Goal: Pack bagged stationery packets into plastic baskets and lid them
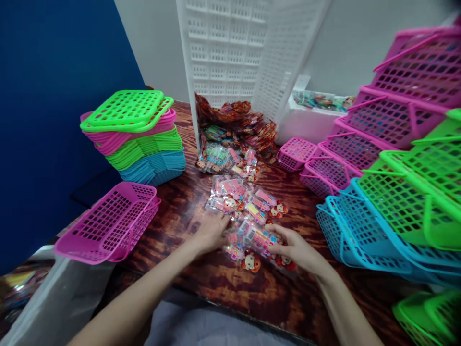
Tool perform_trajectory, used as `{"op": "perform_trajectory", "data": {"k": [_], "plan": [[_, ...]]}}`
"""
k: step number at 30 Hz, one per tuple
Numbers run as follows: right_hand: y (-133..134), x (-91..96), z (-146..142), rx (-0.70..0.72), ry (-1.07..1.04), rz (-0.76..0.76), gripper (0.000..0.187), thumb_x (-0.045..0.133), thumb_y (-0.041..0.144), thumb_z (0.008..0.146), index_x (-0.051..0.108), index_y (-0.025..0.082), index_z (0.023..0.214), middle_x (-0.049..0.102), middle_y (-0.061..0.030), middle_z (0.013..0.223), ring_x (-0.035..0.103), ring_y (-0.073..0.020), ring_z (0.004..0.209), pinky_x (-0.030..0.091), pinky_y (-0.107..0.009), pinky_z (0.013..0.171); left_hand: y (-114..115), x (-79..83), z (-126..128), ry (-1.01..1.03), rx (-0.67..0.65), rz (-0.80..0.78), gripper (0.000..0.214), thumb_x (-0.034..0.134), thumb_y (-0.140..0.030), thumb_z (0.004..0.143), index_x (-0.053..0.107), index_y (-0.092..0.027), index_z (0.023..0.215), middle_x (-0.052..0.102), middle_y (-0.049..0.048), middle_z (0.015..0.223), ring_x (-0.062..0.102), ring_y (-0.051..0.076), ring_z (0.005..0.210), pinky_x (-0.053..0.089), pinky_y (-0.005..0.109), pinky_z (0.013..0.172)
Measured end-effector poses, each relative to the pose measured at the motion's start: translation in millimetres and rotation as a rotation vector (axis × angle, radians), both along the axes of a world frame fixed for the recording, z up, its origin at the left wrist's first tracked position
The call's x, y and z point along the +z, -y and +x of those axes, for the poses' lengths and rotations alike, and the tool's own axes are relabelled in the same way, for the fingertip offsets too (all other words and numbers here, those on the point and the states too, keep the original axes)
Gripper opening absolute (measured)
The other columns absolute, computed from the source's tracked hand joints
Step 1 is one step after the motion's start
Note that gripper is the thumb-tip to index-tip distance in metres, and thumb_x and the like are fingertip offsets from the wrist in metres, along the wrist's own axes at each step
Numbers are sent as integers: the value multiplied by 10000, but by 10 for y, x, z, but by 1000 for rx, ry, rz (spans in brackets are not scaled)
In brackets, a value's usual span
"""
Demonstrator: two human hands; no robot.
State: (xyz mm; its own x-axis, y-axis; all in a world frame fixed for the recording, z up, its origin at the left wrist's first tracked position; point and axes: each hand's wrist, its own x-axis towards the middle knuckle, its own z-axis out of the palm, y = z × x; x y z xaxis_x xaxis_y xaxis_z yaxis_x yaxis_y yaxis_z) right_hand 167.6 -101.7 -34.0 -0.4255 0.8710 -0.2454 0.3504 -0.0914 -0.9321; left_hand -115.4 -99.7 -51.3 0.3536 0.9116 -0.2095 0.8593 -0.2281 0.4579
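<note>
Small clear plastic packets (230, 186) with pink and yellow pieces lie in a loose pile on the dark wooden table (223, 290). Red-haired cartoon heads show on several of them. My right hand (297, 247) grips a clear packet (256, 237) with a printed label, thumb and fingers on its right side. At the pile's left edge, my left hand (211, 232) is closed, its fingers curled down against the packets. Its fingertips are partly hidden and slightly blurred, so what it holds cannot be made out.
A tipped white crate (225, 62) spills packets behind the pile. To the left are stacked baskets (144, 151) and a pink basket (108, 228). Filled pink baskets (389, 115), green baskets (399, 202) and blue baskets (355, 226) crowd the right. A white box (306, 122) stands behind.
</note>
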Motion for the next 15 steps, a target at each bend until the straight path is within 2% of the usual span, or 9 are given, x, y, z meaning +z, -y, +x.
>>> {"op": "perform_trajectory", "data": {"k": [2, 5, 7, 10, 12, 15], "plan": [[-2, 26, -39, 21, -19, -22, 463, 770, 307, 688, 690, 240, 1139, 711, -24, 1124, 635, -279, 1033, 501, -380, 901, -22, -2, 79, -36, -62, -45, 391, 767, -236, 648, 632, -220, 1014, 680, 72, 997, 633, 286, 919, 458, 325, 774], [12, 19, -25, 7, -82, -53, 404, 780, 347, 694, 687, 212, 1064, 705, -31, 1076, 617, -278, 1046, 470, -394, 949, 73, -14, 114, -82, -145, -88, 247, 758, -223, 625, 657, -224, 851, 679, 52, 852, 639, 272, 805, 458, 315, 700], [29, 17, 18, -13, -148, -101, 333, 773, 357, 713, 674, 214, 997, 697, -14, 1008, 622, -249, 992, 481, -362, 910, 201, -28, 101, -99, -182, -78, 136, 734, -232, 658, 642, -214, 757, 668, 71, 888, 630, 281, 863, 459, 327, 737], [40, 22, 83, -70, -248, -171, 283, 773, 345, 738, 640, 229, 960, 679, 6, 993, 618, -199, 937, 485, -294, 839, 419, -47, 68, -78, -179, -37, 51, 627, -232, 777, 630, -209, 822, 631, 93, 1049, 597, 270, 979, 449, 332, 799], [28, 11, 102, -81, -299, -190, 283, 773, 333, 752, 631, 236, 977, 670, 9, 1028, 609, -181, 954, 475, -268, 838, 529, -30, 41, -39, -141, -46, 70, 589, -239, 813, 613, -212, 874, 614, 77, 1063, 593, 243, 953, 446, 317, 780], [-2, -38, 79, -75, -316, -189, 288, 779, 329, 755, 639, 234, 987, 662, 13, 995, 603, -168, 947, 464, -249, 829, 607, 57, -3, 65, -78, -132, 147, 673, -337, 767, 594, -220, 811, 615, 27, 989, 591, 201, 865, 447, 275, 733]]}}
